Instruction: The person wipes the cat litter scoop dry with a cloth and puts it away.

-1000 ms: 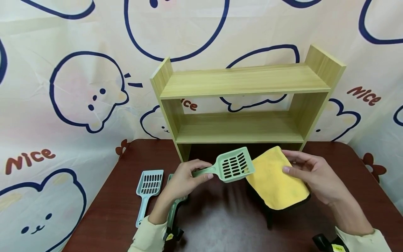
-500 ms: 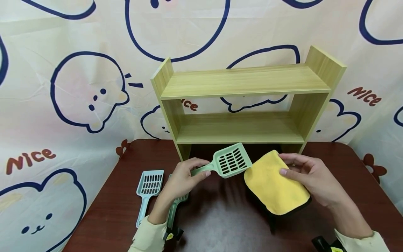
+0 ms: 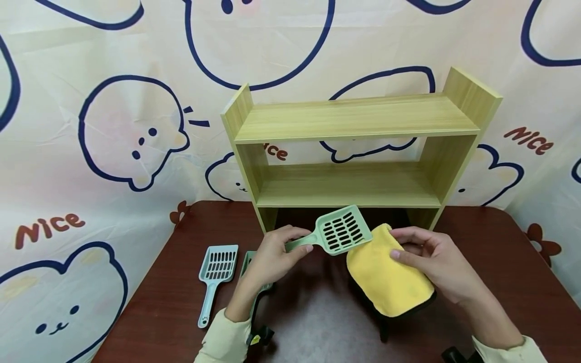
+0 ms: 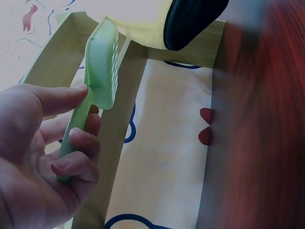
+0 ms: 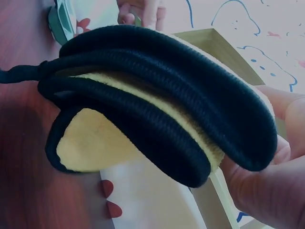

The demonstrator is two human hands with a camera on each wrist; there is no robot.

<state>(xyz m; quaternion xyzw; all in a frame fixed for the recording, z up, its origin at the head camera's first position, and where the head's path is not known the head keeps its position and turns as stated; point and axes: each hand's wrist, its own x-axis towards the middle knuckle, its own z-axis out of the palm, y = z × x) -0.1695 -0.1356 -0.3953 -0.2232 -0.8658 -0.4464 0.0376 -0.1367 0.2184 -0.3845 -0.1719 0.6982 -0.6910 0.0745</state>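
Observation:
My left hand [image 3: 276,258] grips the handle of a pale green slotted litter scoop [image 3: 342,230], raised above the table, its blade pointing right. In the left wrist view the thumb and curled fingers wrap the green handle [image 4: 80,119]. My right hand [image 3: 438,264] pinches the upper right edge of a folded yellow cloth [image 3: 388,277]. The right wrist view shows its stacked folds with black edging [image 5: 157,71] and a black loop trailing left. The scoop's far corner overlaps the cloth's upper left edge in the head view.
A light blue slotted scoop [image 3: 218,264] lies on the dark red-brown table [image 3: 154,302], at left. A darker green scoop [image 3: 247,259] beside it is partly hidden by my left forearm. A wooden two-tier shelf [image 3: 349,186] stands at the back, before a printed cloth backdrop [image 3: 131,212].
My right hand has moved left and slightly down with the yellow cloth. The green scoop in my left hand has shifted slightly, its blade a little higher than a second ago.

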